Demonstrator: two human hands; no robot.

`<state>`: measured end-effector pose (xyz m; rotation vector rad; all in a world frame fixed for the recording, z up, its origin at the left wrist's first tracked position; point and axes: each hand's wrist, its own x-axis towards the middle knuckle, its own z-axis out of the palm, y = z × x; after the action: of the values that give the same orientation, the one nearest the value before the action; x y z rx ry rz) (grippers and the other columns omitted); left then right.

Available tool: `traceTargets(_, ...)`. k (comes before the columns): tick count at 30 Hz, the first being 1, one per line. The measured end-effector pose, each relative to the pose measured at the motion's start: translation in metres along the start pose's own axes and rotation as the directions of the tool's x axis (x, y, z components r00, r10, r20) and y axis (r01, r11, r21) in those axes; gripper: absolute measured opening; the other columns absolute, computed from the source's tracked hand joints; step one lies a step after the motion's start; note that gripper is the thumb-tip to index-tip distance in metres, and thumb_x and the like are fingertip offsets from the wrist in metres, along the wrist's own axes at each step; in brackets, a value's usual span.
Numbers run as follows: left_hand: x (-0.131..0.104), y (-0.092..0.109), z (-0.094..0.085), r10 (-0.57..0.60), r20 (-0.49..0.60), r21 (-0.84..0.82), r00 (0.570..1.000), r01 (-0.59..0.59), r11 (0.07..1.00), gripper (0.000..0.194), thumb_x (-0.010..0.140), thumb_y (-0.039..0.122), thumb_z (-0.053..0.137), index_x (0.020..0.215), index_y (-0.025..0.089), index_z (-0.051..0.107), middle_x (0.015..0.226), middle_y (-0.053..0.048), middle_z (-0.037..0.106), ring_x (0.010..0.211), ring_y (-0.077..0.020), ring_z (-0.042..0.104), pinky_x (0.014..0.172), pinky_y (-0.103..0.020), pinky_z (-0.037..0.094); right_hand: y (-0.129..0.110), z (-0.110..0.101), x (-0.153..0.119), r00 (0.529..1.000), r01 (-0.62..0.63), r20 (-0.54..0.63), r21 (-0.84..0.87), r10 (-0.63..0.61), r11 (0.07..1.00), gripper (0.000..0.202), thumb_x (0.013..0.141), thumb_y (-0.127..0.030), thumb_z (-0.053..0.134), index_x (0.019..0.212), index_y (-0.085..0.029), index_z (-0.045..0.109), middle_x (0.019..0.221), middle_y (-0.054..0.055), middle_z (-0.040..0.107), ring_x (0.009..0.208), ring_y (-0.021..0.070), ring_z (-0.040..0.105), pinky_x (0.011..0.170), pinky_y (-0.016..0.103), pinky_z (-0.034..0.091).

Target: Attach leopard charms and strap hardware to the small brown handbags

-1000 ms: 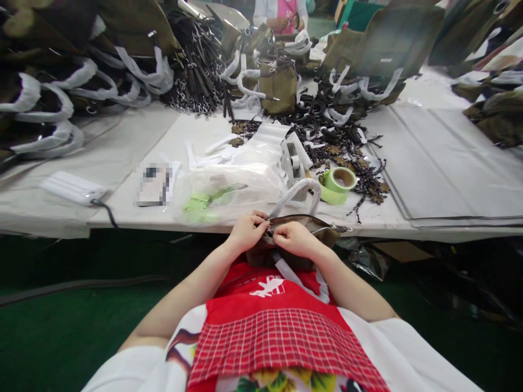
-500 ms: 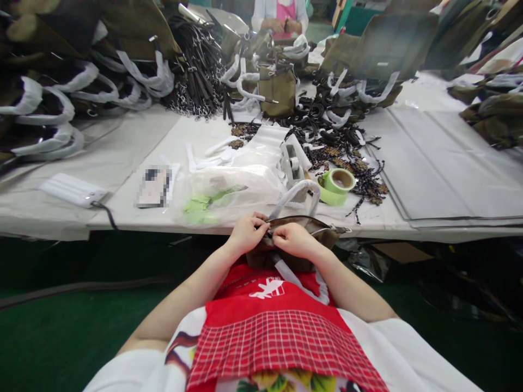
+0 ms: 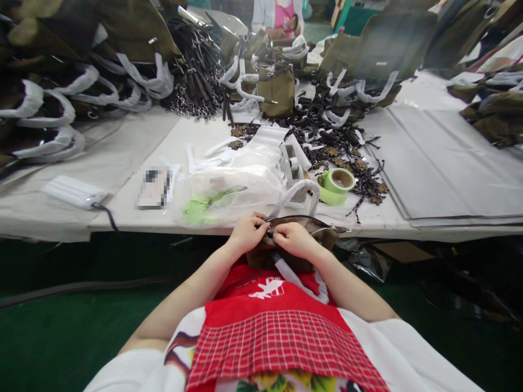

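At the table's near edge, left hand and right hand, fingers curled in, are pinching the brown handbag at its mouth.

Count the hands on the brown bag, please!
2: the left hand and, beside it, the right hand, both at the opening of the brown bag. No others seem hidden.

Red apron, white sleeves.

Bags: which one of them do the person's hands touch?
The bag at the near edge of the table, with the left hand and right hand at its opening; the other bags lie farther back.
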<state>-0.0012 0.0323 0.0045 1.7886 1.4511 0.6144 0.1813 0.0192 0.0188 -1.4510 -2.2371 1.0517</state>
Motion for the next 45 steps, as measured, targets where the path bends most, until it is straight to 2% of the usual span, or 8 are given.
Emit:
traceTargets(7,0.001,-0.002,0.002,-0.001,-0.01,-0.003,1.0,0.001,1.0,0.023,0.084,0.025,0.058,0.07,0.022,0.076,0.097,-0.003,0.073,0.094,-0.0181,0.067,0.09,-0.031,0.051,0.003,0.002,-0.001,0.999,-0.021,-0.048,0.062,0.023,0.998,0.023,0.082,-0.018,0.05,0.061,-0.017,0.06,0.06,0.0,0.061,0.06,0.0126,0.05,0.06,0.024,0.033)
traceTargets(15,0.001,0.0,0.001,-0.009,-0.01,0.006,1.0,0.009,1.0,0.023,0.085,0.026,0.058,0.071,0.022,0.076,0.098,-0.003,0.073,0.093,-0.0189,0.068,0.09,-0.032,0.052,0.005,0.0,-0.001,0.998,-0.048,-0.044,0.082,0.051,0.996,0.023,0.082,-0.017,0.05,0.063,-0.016,0.063,0.062,0.001,0.063,0.062,0.0129,0.051,0.062,0.023,0.036)
traceTargets(22,0.001,0.0,0.002,-0.005,-0.009,0.006,1.0,0.005,1.0,0.023,0.085,0.024,0.058,0.071,0.021,0.076,0.098,-0.003,0.073,0.094,-0.0184,0.067,0.09,-0.031,0.052,0.006,0.001,-0.002,1.0,0.006,-0.031,0.109,-0.002,0.994,0.023,0.082,-0.017,0.049,0.063,-0.016,0.062,0.061,-0.001,0.06,0.06,0.0117,0.05,0.061,0.023,0.034)
traceTargets(28,0.002,-0.001,0.001,0.005,-0.004,0.018,1.0,-0.004,1.0,0.022,0.085,0.024,0.058,0.072,0.021,0.076,0.098,-0.003,0.073,0.094,-0.0188,0.067,0.09,-0.032,0.051,0.002,-0.001,-0.003,0.999,0.033,0.005,0.046,-0.033,0.998,0.023,0.081,-0.018,0.05,0.06,-0.017,0.058,0.056,-0.003,0.052,0.057,0.0106,0.046,0.059,0.024,0.029)
traceTargets(33,0.002,0.0,0.002,0.001,-0.008,0.021,1.0,-0.001,1.0,0.023,0.085,0.023,0.058,0.071,0.021,0.076,0.098,-0.003,0.073,0.094,-0.0187,0.068,0.09,-0.031,0.051,0.001,-0.002,0.0,0.999,0.012,0.035,-0.004,-0.012,1.0,0.024,0.082,-0.019,0.051,0.06,-0.017,0.059,0.056,-0.003,0.052,0.056,0.0109,0.043,0.056,0.025,0.026)
traceTargets(39,0.0,-0.001,0.0,0.015,0.0,0.028,1.0,-0.015,1.0,0.021,0.084,0.023,0.058,0.074,0.021,0.077,0.1,-0.004,0.073,0.095,-0.0193,0.068,0.092,-0.032,0.052,0.0,-0.002,0.003,0.999,-0.001,0.038,-0.078,0.004,0.997,0.025,0.085,-0.019,0.05,0.063,-0.018,0.062,0.062,-0.001,0.06,0.059,0.0122,0.046,0.058,0.026,0.026)
traceTargets(45,-0.001,-0.005,-0.009,0.083,0.114,0.011,0.99,-0.085,0.996,0.022,0.075,0.012,0.06,0.081,0.023,0.077,0.11,-0.003,0.071,0.103,-0.0186,0.066,0.101,-0.032,0.049,-0.005,-0.001,0.003,0.997,0.024,0.074,-0.214,-0.008,0.977,0.024,0.092,-0.023,0.049,0.083,-0.019,0.071,0.081,0.005,0.072,0.07,0.0166,0.059,0.063,0.027,0.032)
